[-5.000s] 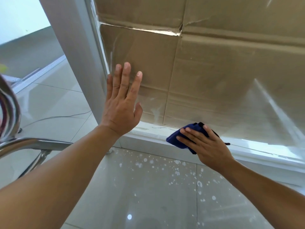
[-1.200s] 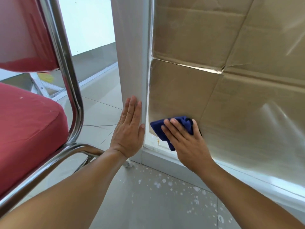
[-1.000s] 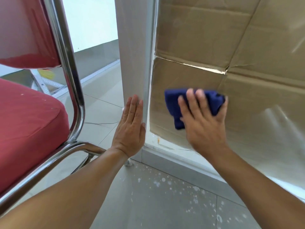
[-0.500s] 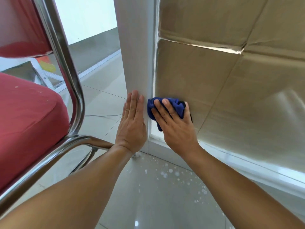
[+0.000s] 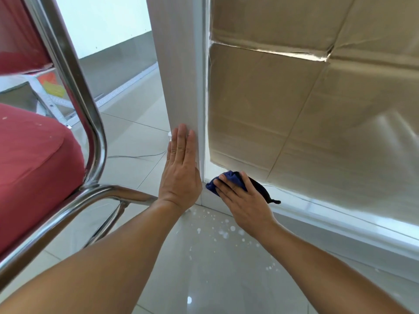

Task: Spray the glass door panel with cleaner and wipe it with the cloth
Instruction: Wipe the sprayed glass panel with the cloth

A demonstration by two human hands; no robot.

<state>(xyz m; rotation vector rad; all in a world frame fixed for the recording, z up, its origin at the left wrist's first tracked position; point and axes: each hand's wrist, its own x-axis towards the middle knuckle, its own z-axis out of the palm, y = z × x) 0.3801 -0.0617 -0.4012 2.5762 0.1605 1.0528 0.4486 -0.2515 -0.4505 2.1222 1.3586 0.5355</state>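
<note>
Cloth (image 5: 229,181) pressed into glass door panel (image 5: 317,123) bottom corner.

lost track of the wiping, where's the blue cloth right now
In the head view, the blue cloth is under the right hand, low in the glass panel's bottom-left corner, beside the white frame.

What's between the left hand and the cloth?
Head view: the white door frame's edge strip separates left hand from blue cloth.

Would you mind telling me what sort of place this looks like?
Probably an indoor room under fit-out or cleaning: a glossy tiled floor with white splatter, cardboard behind the glass door panel, and a red chrome-framed chair.
</note>
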